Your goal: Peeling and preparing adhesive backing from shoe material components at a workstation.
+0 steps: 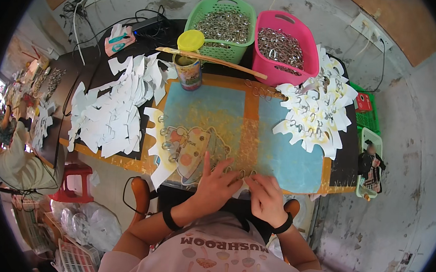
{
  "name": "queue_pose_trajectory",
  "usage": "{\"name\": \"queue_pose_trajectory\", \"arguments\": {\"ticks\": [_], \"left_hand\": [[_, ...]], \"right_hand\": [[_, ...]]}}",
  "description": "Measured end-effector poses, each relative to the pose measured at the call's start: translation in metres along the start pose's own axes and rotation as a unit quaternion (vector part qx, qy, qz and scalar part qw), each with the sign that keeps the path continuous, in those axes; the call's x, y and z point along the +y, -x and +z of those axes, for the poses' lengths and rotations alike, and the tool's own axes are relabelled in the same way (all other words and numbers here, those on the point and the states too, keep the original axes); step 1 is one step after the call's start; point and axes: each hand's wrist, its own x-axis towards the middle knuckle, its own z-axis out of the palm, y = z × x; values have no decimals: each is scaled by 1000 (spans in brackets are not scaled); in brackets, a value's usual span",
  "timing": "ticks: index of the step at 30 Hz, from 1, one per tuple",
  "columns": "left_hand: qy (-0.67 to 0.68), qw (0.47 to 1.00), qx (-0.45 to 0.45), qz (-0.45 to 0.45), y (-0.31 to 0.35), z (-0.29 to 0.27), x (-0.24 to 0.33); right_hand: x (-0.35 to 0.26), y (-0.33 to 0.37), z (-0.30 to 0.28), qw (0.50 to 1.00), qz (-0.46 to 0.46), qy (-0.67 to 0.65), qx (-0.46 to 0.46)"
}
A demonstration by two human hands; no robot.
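Both hands meet at the near edge of the table, over small metal rings (pixel 242 174). My left hand (pixel 215 184) pinches at a ring with thumb and forefinger, its other fingers spread over the mat. My right hand (pixel 265 194) has its fingers bent together on a ring beside it. Fingers partly hide the rings, and a bit of white shows under the hands. To the left, a white paper strip with notched edges (pixel 158 154) carries several metal rings. Between it and my left hand lies a cartoon animal picture (pixel 190 152).
A blue mat (pixel 296 167) covers the table. White cut paper pieces (pixel 111 113) pile at left; pieces with rings (pixel 316 110) pile at right. Behind stand a green basket (pixel 224 48) and a pink basket (pixel 312 54) of rings, and a jar (pixel 188 73) with a stick (pixel 218 61) across it.
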Motion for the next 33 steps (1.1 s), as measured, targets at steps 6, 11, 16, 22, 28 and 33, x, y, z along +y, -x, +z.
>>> {"name": "queue_pose_trajectory", "arguments": {"ticks": [6, 11, 16, 22, 28, 33], "left_hand": [[-4, 1000, -16, -14, -1, -3, 6], [130, 986, -67, -79, -17, -25, 2], [53, 994, -96, -13, -27, -17, -8], [-29, 994, -92, 44, -32, -17, -5], [-114, 986, 31, 115, 12, 7, 11], [54, 998, -3, 18, 9, -10, 19]], "right_hand": [[2, 7, 16, 999, 6, -35, 41], [7, 8, 18, 999, 1, -24, 40], [4, 8, 17, 999, 9, -20, 30], [1, 7, 14, 999, 28, -5, 17], [-4, 7, 5, 998, 5, 60, -21], [1, 12, 5, 998, -9, 60, -34]]}}
